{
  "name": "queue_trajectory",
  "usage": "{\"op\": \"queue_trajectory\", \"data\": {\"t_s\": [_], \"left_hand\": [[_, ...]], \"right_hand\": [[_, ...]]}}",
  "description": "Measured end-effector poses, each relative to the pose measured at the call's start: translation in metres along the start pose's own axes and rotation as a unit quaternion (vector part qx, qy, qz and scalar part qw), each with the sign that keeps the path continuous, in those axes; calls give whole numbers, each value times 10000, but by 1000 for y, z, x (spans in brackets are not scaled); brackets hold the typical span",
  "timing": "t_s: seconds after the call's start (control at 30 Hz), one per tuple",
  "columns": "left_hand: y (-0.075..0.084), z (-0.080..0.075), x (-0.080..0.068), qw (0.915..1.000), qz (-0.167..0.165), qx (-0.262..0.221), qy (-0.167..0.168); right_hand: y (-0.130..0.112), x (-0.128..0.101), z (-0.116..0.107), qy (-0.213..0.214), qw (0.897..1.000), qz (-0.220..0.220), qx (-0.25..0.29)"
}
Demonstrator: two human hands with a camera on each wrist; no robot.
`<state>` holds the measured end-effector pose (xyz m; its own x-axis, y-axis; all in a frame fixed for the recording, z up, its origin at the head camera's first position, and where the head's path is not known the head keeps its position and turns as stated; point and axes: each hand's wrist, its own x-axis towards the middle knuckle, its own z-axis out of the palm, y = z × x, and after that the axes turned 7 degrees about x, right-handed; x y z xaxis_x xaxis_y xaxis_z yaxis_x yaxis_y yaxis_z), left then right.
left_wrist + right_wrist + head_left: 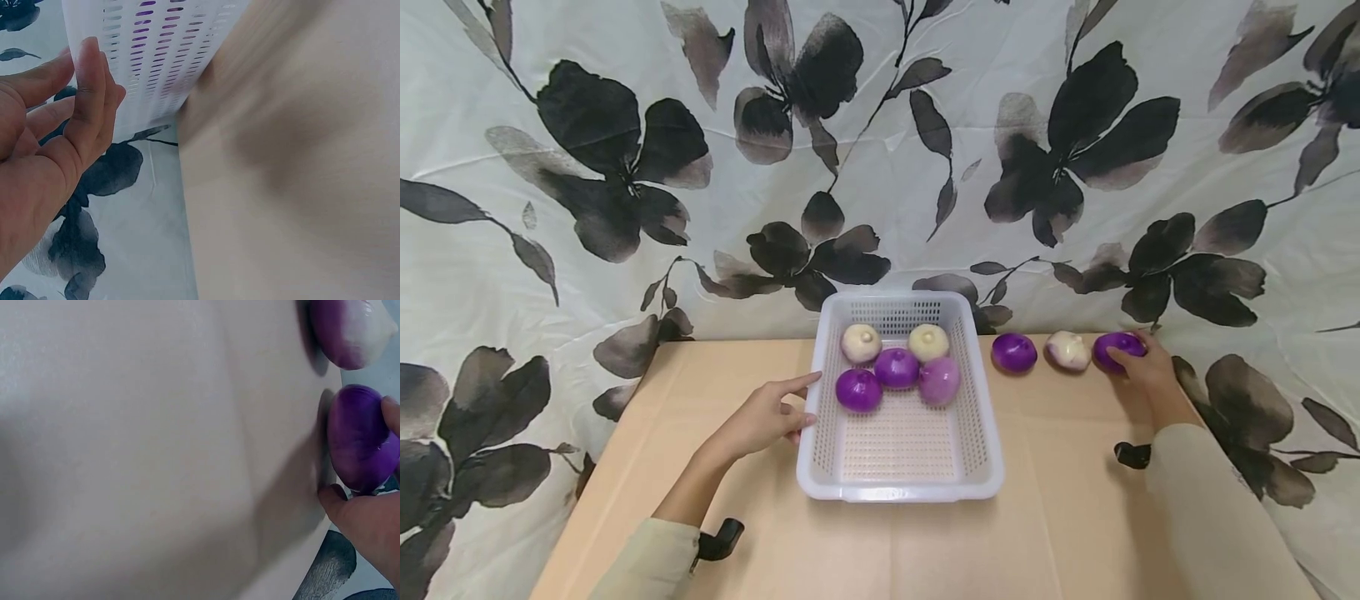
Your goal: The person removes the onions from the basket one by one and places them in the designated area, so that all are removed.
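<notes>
**Right hand on the end onion, left hand at the basket**

The dark purple round onion lay at the far right end of the light wooden table, close to the table's back edge. The right hand had its fingers curled over it, thumb on the near side, gripping it while it rested on the tabletop. The right wrist view showed the same onion with a fingertip and the thumb pressed against its skin.

Just left of it sat a pale white-and-purple onion, and further left a second purple onion, the three in a row and apart from one another.

Beside that row stood the white perforated plastic basket, holding five onions at its far end: two cream ones behind, two purple and one pinkish in front. The left hand rested at the basket's left wall, index finger stretched out to the rim, the others loosely bent, holding nothing.

A cloth printed with dark flowers hung behind the table.
</notes>
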<state>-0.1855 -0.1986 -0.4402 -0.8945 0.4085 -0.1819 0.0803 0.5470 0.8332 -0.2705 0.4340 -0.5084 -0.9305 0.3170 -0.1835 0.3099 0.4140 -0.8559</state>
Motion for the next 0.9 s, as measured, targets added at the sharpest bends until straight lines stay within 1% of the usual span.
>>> {"op": "queue_trajectory", "data": {"t_s": [0.17,0.27,0.4,0.5,0.8,0.9], "left_hand": [[0,-1,0,10000,-16,29,29],[-1,-1,1,10000,-26,16,6],[-2,0,2,10000,1,-5,-30],[-2,0,2,10000,-3,23,-41],[-4,-1,1,9999,-12,118,-18],[-4,-2,2,9999,44,138,-55]], "right_hand": [[1,0,-2,-14,10000,-65,-31],[3,1,-2,51,10000,-70,-46],[5,0,-2,151,9998,-3,-139],[6,-2,-3,117,9995,-29,-281],[6,-7,-5,-10,9998,-145,-133],[8,-11,-8,28,9998,-69,-163]]}}
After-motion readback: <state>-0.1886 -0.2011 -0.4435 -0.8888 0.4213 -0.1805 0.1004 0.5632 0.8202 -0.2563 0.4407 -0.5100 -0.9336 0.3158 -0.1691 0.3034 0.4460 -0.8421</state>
